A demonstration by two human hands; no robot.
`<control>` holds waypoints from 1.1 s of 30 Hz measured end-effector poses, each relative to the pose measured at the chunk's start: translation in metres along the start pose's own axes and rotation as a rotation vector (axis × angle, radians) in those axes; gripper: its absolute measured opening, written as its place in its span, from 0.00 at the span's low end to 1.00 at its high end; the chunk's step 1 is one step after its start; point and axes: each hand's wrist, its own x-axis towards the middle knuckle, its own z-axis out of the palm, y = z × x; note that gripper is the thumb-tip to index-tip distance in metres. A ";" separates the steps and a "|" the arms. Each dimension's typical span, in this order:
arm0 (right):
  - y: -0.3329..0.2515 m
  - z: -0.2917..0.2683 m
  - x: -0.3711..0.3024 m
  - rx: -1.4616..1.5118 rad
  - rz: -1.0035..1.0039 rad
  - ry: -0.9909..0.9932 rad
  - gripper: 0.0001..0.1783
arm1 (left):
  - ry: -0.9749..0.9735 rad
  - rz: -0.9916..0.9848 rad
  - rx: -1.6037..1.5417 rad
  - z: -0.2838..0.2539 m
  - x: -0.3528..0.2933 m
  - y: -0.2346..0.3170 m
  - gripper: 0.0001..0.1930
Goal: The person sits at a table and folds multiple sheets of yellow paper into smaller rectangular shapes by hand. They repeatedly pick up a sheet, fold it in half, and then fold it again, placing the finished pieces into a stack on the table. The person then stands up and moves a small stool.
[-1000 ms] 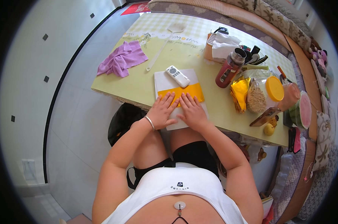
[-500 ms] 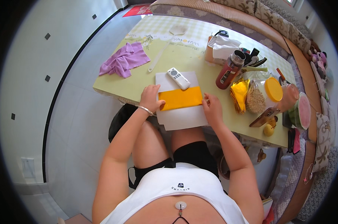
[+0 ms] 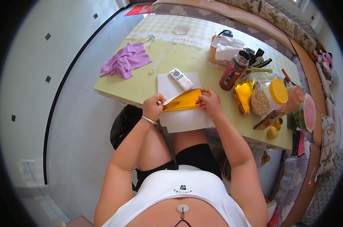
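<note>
A folded sheet of shiny gold paper (image 3: 183, 101) lies across a white sheet (image 3: 186, 122) at the table's near edge. My left hand (image 3: 153, 107) pinches the gold paper's left end, where a corner curls up and shows a white underside. At the right end, my right hand (image 3: 210, 102) grips the same paper between thumb and fingers. A white remote control (image 3: 181, 79) rests on the white sheet, just beyond the gold paper. To the right lies a bundle of gold foil paper (image 3: 243, 97).
A red thermos (image 3: 234, 71), a jar with a yellow lid (image 3: 278, 91), a phone (image 3: 268, 119), a yellow fruit (image 3: 273, 132) and a cut watermelon (image 3: 307, 113) crowd the right side. A purple cloth (image 3: 126, 60) and a long-handled flyswatter (image 3: 164, 55) lie at the left; tissues (image 3: 228, 48) stand behind.
The gold paper's left edge has been lifted, with its white back showing. My right hand has moved slightly up and left onto the paper's right end.
</note>
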 end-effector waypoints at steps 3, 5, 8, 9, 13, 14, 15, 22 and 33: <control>-0.002 -0.003 -0.004 0.047 0.031 -0.055 0.20 | 0.018 -0.022 -0.341 0.005 -0.008 -0.022 0.06; -0.005 -0.002 -0.008 0.049 0.049 -0.074 0.17 | 0.043 -0.106 -0.359 0.004 -0.011 -0.021 0.06; -0.005 -0.004 -0.008 0.073 0.049 -0.105 0.10 | 0.045 -0.252 -0.459 0.006 -0.007 -0.020 0.04; -0.006 -0.003 -0.009 0.097 0.059 -0.089 0.09 | 0.042 -0.305 -0.501 0.004 -0.003 -0.016 0.04; -0.012 0.001 -0.008 0.177 0.101 -0.023 0.07 | 0.052 -0.487 -0.626 0.002 0.007 -0.001 0.02; -0.013 0.002 -0.006 0.192 0.113 -0.006 0.07 | 0.068 -0.522 -0.638 0.003 0.009 0.000 0.02; -0.012 0.000 -0.003 0.161 0.119 -0.006 0.07 | 0.082 -0.556 -0.650 0.004 0.010 0.000 0.02; -0.024 0.000 0.007 -0.100 0.087 -0.051 0.09 | 0.069 -0.575 -0.639 0.003 0.013 -0.007 0.02; -0.012 0.000 0.003 0.052 0.120 -0.129 0.08 | 0.051 -0.625 -0.733 -0.004 0.012 -0.012 0.03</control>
